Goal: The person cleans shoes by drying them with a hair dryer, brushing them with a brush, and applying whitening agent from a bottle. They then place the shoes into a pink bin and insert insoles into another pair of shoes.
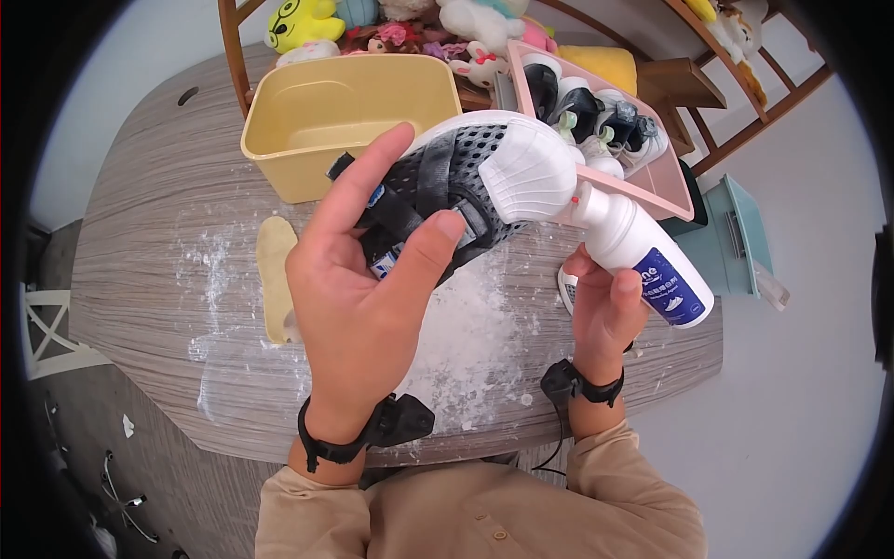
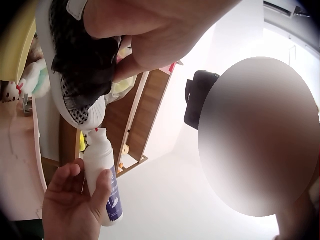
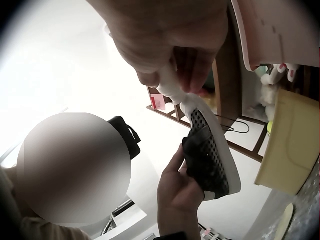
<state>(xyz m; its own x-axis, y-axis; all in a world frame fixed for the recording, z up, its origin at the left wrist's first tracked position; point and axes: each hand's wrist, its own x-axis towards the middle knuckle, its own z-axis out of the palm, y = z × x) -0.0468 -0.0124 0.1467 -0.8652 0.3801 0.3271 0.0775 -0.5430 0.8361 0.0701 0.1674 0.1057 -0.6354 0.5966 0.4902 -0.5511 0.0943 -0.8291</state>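
In the head view my left hand (image 1: 358, 293) holds up a small black mesh shoe (image 1: 438, 177) with a white sole and a ribbed white toe cap. Thumb and fingers grip its strapped upper. My right hand (image 1: 605, 312) pinches a white bottle (image 1: 643, 256) with a blue label, tilted with its neck up toward the toe. The bottle's red tip (image 2: 97, 130) meets the white toe edge in the left wrist view. Part of another shoe (image 1: 566, 287) shows on the table behind the right hand.
White powder (image 1: 466, 335) is spread on the wooden table (image 1: 140, 279), beside a beige insole-shaped piece (image 1: 277, 279). At the back stand a yellow bin (image 1: 307, 172) and a pink bin (image 1: 675, 191) holding several shoes. Plush toys (image 1: 307, 23) sit behind; a teal container (image 1: 740, 233) is at right.
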